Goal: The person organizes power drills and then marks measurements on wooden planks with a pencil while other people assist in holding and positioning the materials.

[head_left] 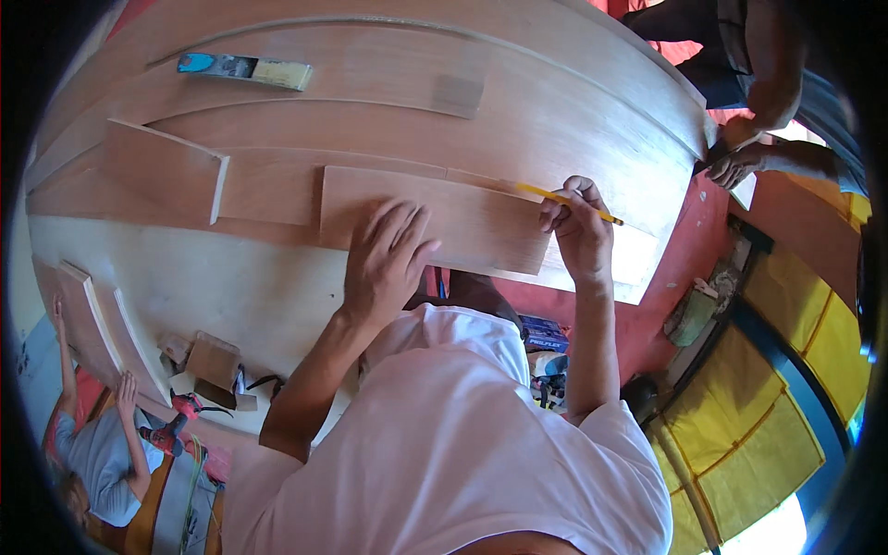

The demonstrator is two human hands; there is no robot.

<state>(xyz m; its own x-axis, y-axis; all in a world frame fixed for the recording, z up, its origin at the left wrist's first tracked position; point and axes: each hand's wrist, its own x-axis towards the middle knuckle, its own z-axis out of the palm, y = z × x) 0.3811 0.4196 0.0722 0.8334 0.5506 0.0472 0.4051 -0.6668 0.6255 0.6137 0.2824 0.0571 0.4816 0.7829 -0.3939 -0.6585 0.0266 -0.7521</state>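
My left hand (387,254) lies flat on a short rectangular wooden board (472,217), fingers stretched out and nothing held. The board rests along the near edge of a large wooden panel (573,111). Over the board's right end, my right hand (585,231) is closed round a yellow pencil (535,191). The pencil slants across the fingers; whether it touches the wood I cannot tell. Left of the board, another thin wooden piece (166,171) stands tilted on the panel, its pale edge showing.
A flat tool with a blue end (245,69) lies on the panel at the far left. A co-worker's hands (740,153) are at the panel's right end. Another person (102,453) touches boards at lower left, near a red drill (166,430) and cardboard box (213,361).
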